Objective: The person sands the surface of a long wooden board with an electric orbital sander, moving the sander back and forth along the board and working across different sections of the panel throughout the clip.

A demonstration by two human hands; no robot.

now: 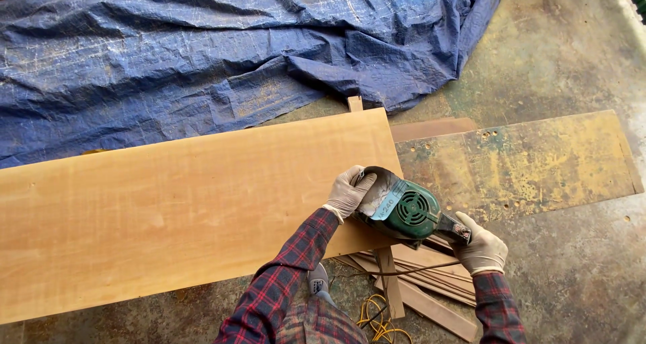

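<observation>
- Tarpaulin (202, 41), blue and crumpled, covers the far part of the concrete floor (572, 48) and reaches down to the far edge of the big board.
- Plywood board (182, 209), pale and smooth, lies flat and runs from the left edge of the view to the middle; its right end stops just beside the stained panel.
- Stained panel (531, 162), yellowish and blotched with dark marks, lies flat to the right of the board; a narrower brown strip shows along its far left edge.
- Thin wood strips (424, 283) lie in a loose heap on the floor under the board's near right corner, one darker strip crossing them.
- Electric sander (404, 209), green with a round vented housing, sits at the board's near right corner, its front on the wood and its rear handle hanging past the edge.
- Left hand (346, 192), in a light glove with a plaid sleeve, is closed over the front of the sander.
- Right hand (481, 250), gloved the same way, is wrapped around the sander's rear handle, off the board's edge.
- Dark cord (404, 271) trails across the strips.
- Yellow cable (377, 320) lies coiled on the floor near the person's shoe (318, 280).
</observation>
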